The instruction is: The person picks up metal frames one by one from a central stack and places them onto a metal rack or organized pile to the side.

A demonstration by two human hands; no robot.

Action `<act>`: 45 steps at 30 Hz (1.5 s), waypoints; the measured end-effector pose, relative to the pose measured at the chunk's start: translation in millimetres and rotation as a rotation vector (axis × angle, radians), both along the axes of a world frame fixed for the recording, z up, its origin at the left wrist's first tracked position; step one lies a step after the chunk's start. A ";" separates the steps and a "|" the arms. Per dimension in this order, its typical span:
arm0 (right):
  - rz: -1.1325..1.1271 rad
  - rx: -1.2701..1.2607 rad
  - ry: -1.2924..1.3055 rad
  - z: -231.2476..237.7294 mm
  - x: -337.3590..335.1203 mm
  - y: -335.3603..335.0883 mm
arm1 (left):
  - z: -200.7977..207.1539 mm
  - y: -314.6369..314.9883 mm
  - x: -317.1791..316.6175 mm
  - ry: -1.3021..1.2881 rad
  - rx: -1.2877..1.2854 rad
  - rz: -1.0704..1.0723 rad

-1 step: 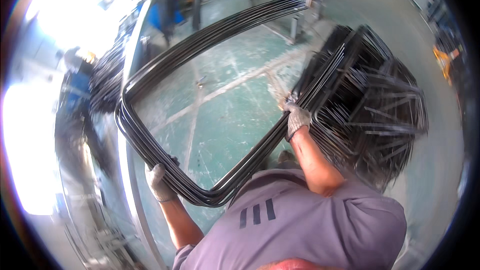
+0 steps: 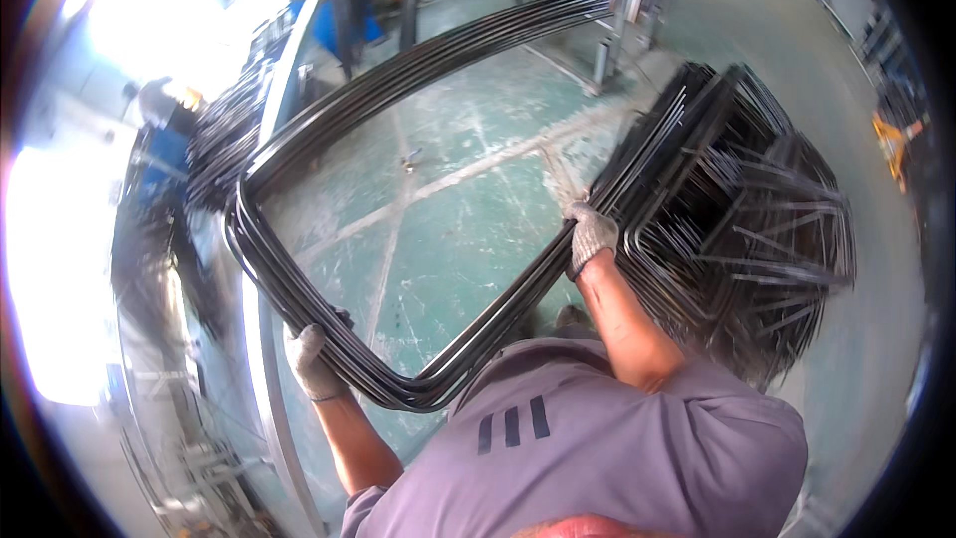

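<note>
I hold up a bundle of bent dark metal tubes (image 2: 428, 62), nested into a large U-shaped frame with rounded corners. My left hand (image 2: 315, 367), in a grey knit glove, is closed around the bundle's left side near the lower corner. On the side running up to the right, my gloved right hand (image 2: 595, 239) grips the tubes, its fingers wrapped over them. The tubes' far ends hang free at the top. Just right of my right hand lies a big pile of similar bent tubes (image 2: 737, 259), partly blurred.
A pale metal rail (image 2: 264, 369) runs along my left, with more dark tubes (image 2: 234, 139) stacked beyond it. Metal stand legs (image 2: 600, 60) rise at the far side. The green floor (image 2: 458, 229) has pale lines and a small object (image 2: 410, 159). Something yellow (image 2: 889, 149) stands far right.
The surroundings have shifted slightly right and down in the picture. Both hands keep their grip, and the bundle has moved slightly left against the background.
</note>
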State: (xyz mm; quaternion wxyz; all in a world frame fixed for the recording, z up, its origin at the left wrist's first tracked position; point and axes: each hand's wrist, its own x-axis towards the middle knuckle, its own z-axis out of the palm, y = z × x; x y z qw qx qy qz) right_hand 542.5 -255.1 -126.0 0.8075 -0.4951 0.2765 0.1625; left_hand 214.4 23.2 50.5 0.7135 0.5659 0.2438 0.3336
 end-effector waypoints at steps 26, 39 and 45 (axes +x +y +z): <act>1.162 0.064 0.079 31.3 -48.7 422.4 | 83.7 10.7 -85.0 -0.143 0.038 0.780; 1.049 -0.258 0.300 -69.2 -63.9 228.5 | 22.1 97.9 104.4 0.373 0.318 0.317; 0.815 -0.882 -0.202 -40.7 -15.1 -95.2 | 8.1 29.2 185.6 0.266 0.741 0.362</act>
